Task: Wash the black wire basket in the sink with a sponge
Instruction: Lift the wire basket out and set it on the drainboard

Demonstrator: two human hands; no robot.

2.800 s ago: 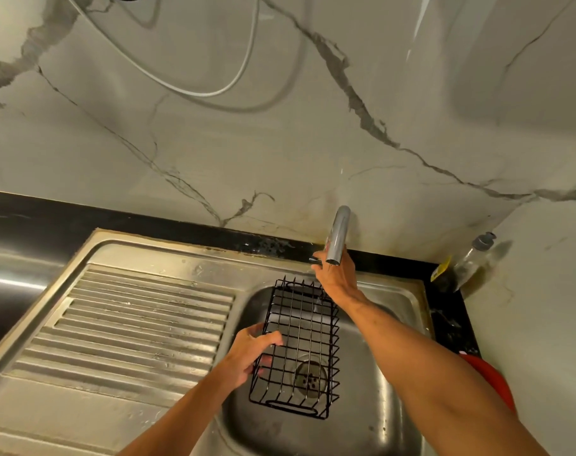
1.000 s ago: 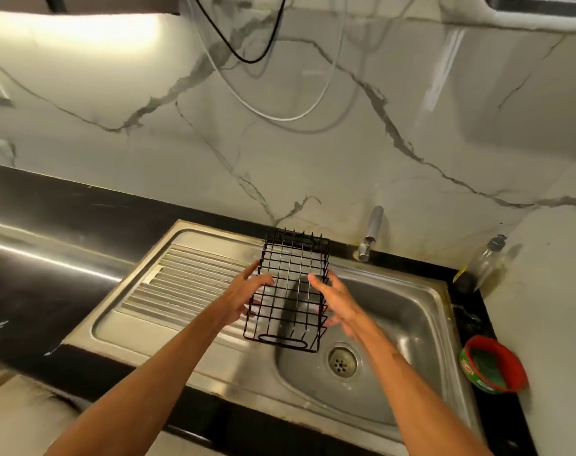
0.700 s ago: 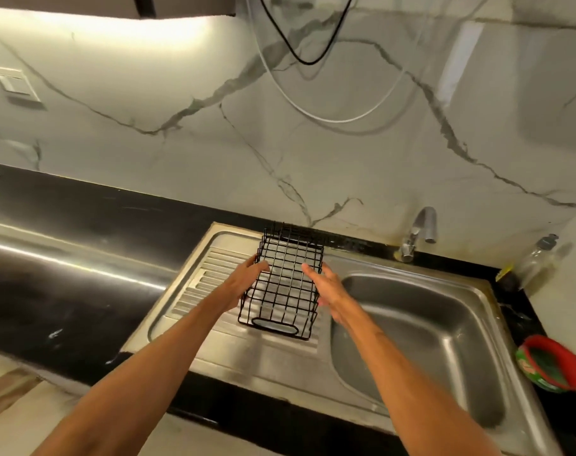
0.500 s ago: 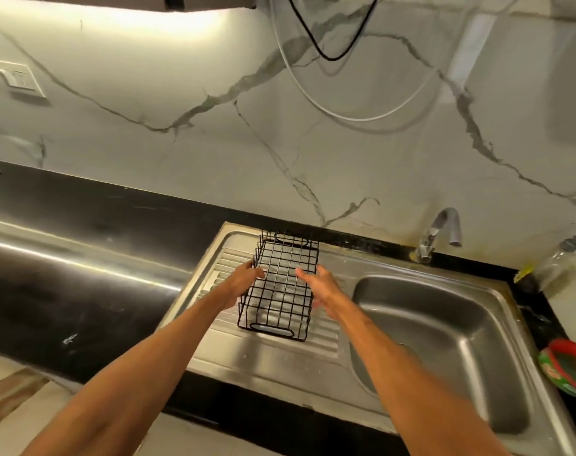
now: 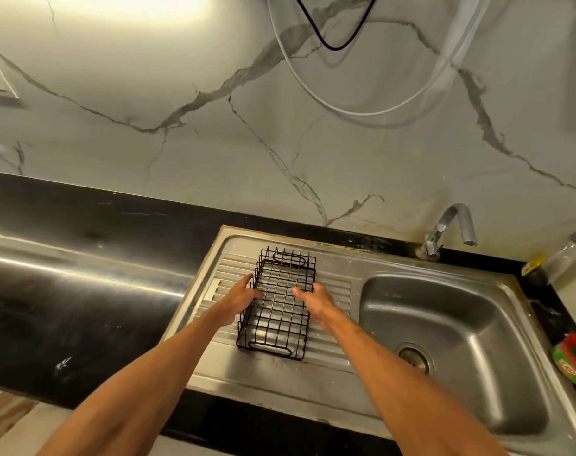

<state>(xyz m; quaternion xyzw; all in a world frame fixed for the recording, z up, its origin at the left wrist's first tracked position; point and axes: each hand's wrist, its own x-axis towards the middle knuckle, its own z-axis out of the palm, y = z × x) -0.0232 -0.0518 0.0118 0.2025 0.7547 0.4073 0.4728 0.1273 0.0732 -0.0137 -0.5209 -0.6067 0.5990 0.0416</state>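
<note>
The basket (image 5: 280, 301) sits on the drainboard (image 5: 334, 289) at centre frame, left of the sink (image 5: 444, 324). The left hand (image 5: 242, 299) grips its left wall and the right hand (image 5: 317, 306) its right wall, thumbs on the rim.

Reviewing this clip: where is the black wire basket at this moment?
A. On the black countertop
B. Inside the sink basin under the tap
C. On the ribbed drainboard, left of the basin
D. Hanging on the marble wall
C: the black wire basket lies on the ribbed drainboard, with the left hand and right hand at its long sides, and the basin is off to its right.
</note>
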